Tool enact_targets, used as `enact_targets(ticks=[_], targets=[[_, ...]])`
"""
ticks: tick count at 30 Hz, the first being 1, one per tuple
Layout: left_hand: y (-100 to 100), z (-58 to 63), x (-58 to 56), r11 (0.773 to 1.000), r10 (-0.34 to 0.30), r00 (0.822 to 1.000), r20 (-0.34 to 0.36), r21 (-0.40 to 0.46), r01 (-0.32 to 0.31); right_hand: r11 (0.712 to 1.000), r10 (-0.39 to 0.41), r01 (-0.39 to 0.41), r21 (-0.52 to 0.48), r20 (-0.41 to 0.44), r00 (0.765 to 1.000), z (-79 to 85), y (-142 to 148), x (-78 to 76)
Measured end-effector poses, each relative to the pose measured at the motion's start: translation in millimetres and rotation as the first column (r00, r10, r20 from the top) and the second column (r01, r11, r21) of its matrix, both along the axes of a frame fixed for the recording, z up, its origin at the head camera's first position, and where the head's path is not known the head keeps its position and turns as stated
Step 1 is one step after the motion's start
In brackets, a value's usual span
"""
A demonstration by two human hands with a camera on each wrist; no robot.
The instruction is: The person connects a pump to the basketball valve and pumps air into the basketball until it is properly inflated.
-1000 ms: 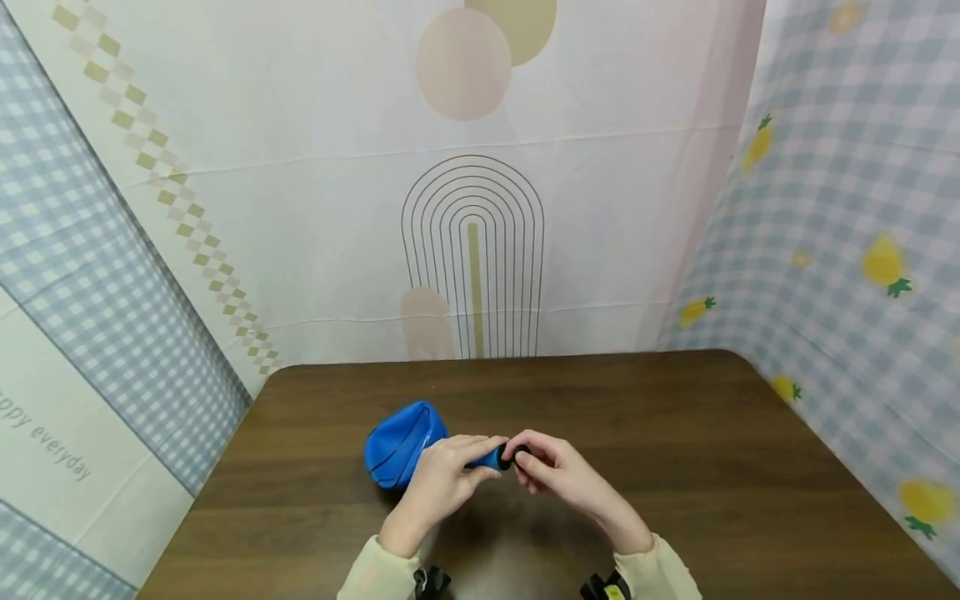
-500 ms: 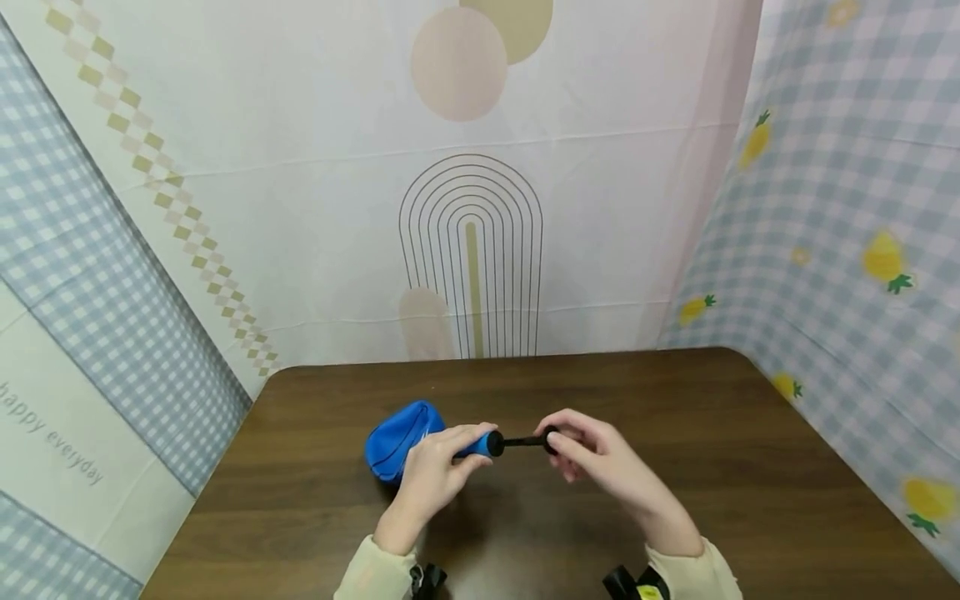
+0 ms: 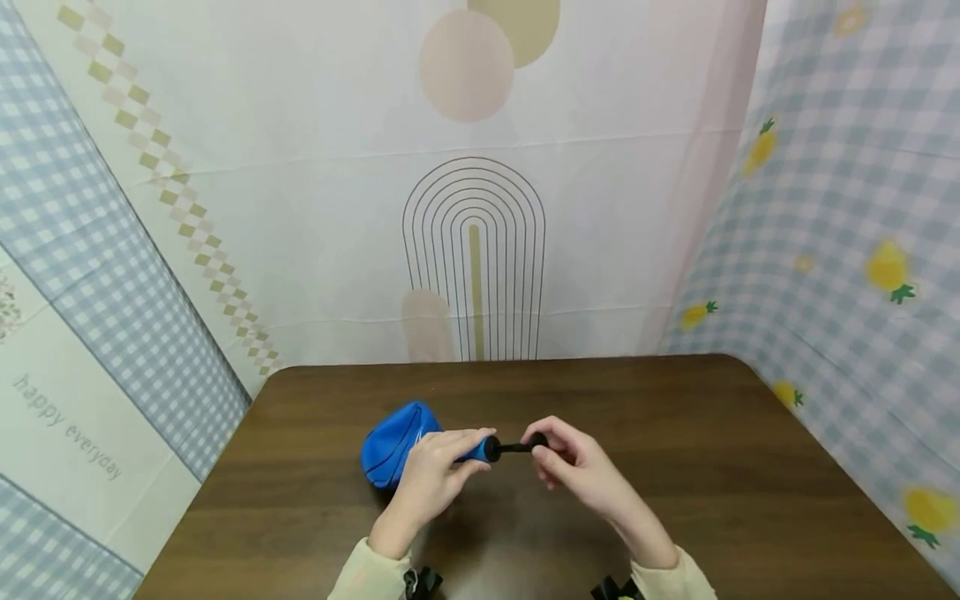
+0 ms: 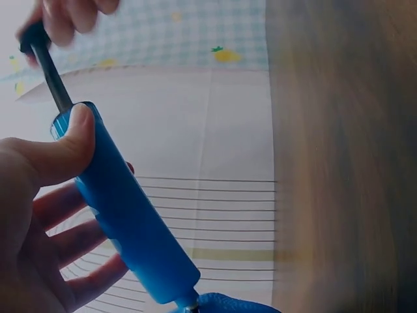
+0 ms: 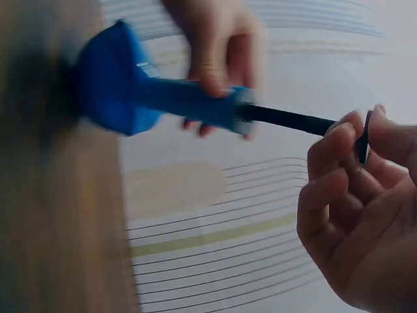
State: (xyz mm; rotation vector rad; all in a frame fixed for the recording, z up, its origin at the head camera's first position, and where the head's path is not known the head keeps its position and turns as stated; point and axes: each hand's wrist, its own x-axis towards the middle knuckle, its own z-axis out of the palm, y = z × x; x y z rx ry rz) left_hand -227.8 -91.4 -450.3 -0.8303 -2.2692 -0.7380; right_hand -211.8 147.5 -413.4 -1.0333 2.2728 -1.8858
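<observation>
My right hand (image 3: 576,467) pinches the black handle (image 3: 539,441); my left hand (image 3: 433,468) grips the blue pump (image 4: 137,212). Beyond my left hand, a creased blue ball (image 3: 396,442) meets the nozzle (image 4: 187,302). Mid-pumping, I judge: the exposed rod (image 5: 290,120) calls for a straight push.

A: How is the head view reading?

B: Soft, even light is falling on the back cloth (image 3: 337,250), while the table (image 3: 675,450) is appearing dark. A diffuse shadow is lying below the left hand (image 3: 431,473), and a pale sheen is showing near the bottom edge.

A: And the wrist views?

B: Both are looking dimmer and cooler. In the left, the table and the right hand (image 4: 78,14) are blurring; the pump (image 4: 133,205) is appearing crisper. In the right, the left hand and the blue ball (image 5: 107,85) are smearing.
</observation>
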Motion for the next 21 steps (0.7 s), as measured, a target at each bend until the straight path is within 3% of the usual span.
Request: enact_targets(ticks=[5, 10, 14, 18, 21], targets=[[2, -2.0, 0.3, 0.999, -0.025, 0.997, -0.072, -0.033, 0.023, 0.984, -0.121, 0.123, 0.128, -0.020, 0.992, -20.8, -17, -6.5], [3, -4.8, 0.2, 0.998, -0.047, 0.996, -0.075, -0.035, 0.045, 0.983, -0.096, 0.100, 0.157, -0.034, 0.995, -31.3, -24, -8.2], [4, -9.1, -1.6, 0.998, -0.059, 0.998, -0.038, -0.009, 0.058, 0.979, -0.068, 0.076, 0.190, -0.047, 0.997, -25.4, -18, -6.6], [6, -14.0, -4.7, 0.998, -0.067, 0.998, -0.018, 0.007, 0.068, 0.957, -0.053, 0.068, 0.281, -0.061, 0.997, -11.3, -6, -3.8], [7, -15.8, -6.8, 0.997, -0.075, 0.997, -0.002, 0.011, 0.075, 0.957, -0.035, 0.043, 0.288, -0.034, 0.999, 2.0, 3, -0.2]])
